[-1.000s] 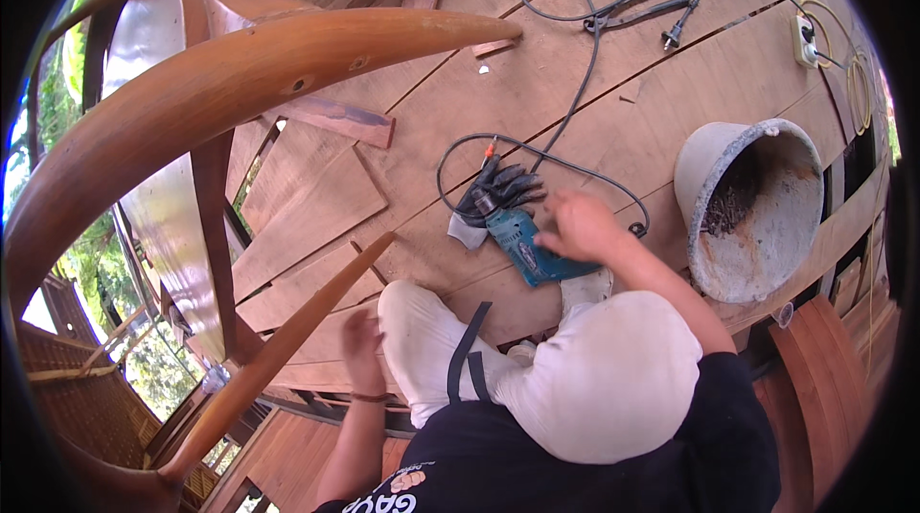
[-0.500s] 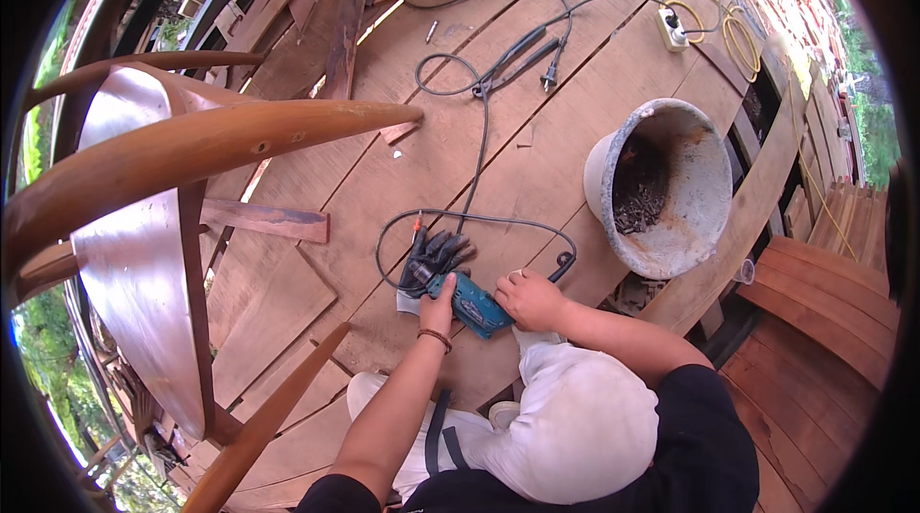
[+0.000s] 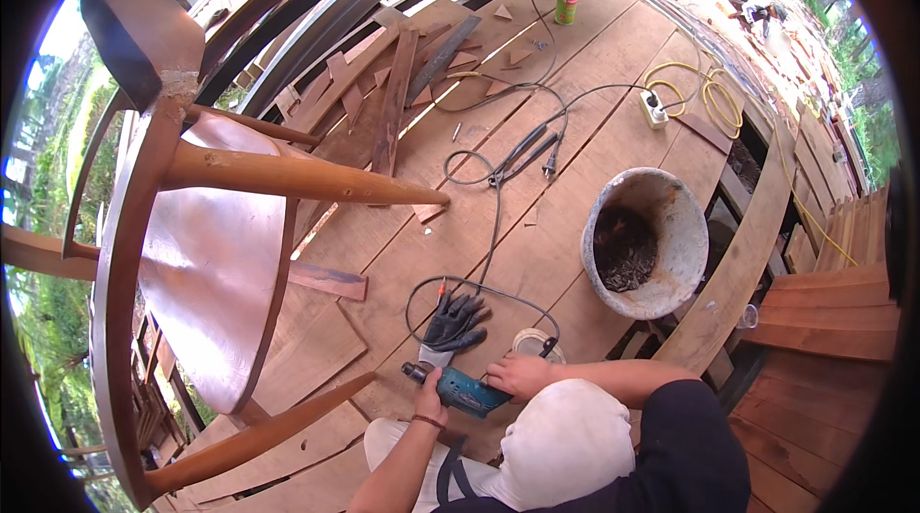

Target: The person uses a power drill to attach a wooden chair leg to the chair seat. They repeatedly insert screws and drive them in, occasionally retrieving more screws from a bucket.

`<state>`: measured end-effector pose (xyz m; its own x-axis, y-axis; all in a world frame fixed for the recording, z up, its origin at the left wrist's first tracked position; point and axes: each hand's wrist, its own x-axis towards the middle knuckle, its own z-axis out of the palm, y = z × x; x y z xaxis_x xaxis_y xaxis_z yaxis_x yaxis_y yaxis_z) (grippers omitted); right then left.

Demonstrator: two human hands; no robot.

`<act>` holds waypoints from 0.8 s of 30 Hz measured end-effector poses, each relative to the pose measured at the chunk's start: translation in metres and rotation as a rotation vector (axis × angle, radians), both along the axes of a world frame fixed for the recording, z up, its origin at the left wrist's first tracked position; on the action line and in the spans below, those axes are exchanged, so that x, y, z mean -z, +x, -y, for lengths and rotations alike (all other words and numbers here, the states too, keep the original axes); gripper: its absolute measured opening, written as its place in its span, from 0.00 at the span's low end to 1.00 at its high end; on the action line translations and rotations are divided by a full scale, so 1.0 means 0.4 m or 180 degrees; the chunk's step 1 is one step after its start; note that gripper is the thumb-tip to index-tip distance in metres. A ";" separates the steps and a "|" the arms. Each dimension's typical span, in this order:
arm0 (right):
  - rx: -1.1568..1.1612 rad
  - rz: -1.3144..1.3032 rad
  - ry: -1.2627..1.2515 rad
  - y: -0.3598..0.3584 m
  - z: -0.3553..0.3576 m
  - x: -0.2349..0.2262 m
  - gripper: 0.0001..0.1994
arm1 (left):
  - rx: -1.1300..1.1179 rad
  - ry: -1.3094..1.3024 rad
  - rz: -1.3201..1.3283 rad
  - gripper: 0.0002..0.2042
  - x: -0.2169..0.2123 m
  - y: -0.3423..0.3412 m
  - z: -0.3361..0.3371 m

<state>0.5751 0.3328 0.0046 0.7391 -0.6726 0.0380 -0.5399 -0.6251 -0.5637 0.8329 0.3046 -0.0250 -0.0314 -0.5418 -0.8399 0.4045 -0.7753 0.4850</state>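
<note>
Your left hand [image 3: 430,394] grasps the teal drill [image 3: 468,392] near its front, chuck pointing left. Your right hand [image 3: 522,376] touches its rear end; you cannot tell how firmly it grips. The drill is just in front of your lap. Just beyond it, a dark glove [image 3: 454,323] lies on the plank floor [image 3: 450,245], beside the looped black cable [image 3: 492,245]. Farther out, a grimy bucket [image 3: 692,259] stands to your right and a wooden chair [image 3: 216,264] lies tipped to your left.

Teal drill [image 3: 469,391], black chuck [image 3: 415,373] leftward
</note>
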 end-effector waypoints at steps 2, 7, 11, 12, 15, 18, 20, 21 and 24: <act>0.0267 0.0220 0.0779 0.010 -0.005 0.006 0.21 | 0.0181 0.0043 0.0337 0.16 0.060 0.036 -0.025; 0.0871 0.0230 0.0111 0.071 0.148 0.067 0.27 | 0.0253 0.0118 0.1035 0.14 0.040 0.090 -0.037; 0.0741 -0.0400 -0.0300 0.115 0.230 0.053 0.28 | 0.0265 0.0161 0.1357 0.17 0.013 0.106 -0.064; 0.0648 -0.0534 -0.0290 0.128 0.244 0.064 0.28 | 0.0275 0.0132 0.1266 0.17 0.049 0.126 -0.059; 0.0577 -0.0722 -0.0136 0.116 0.251 0.166 0.07 | 0.0373 0.0445 0.1202 0.17 -0.006 0.085 -0.058; 0.0667 -0.0102 -0.0297 0.104 0.231 0.199 0.06 | 0.0124 0.0508 0.0903 0.16 0.033 0.112 -0.095; 0.0903 0.0426 -0.0150 0.109 0.219 0.175 0.05 | 0.0148 0.0390 0.1076 0.15 0.039 0.110 -0.094; 0.1090 0.0787 -0.0060 0.114 0.209 0.163 0.05 | 0.0118 0.0386 0.1058 0.15 0.034 0.106 -0.098; 0.1643 0.1550 0.0528 0.103 0.212 0.028 0.07 | 0.0048 0.0402 0.1068 0.13 0.031 0.116 -0.101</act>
<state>0.6164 0.2481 -0.0068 0.2514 -0.9564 0.1489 -0.4066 -0.2440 -0.8804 0.8792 0.3450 -0.0375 0.2504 -0.4347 -0.8651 0.2270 -0.8423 0.4889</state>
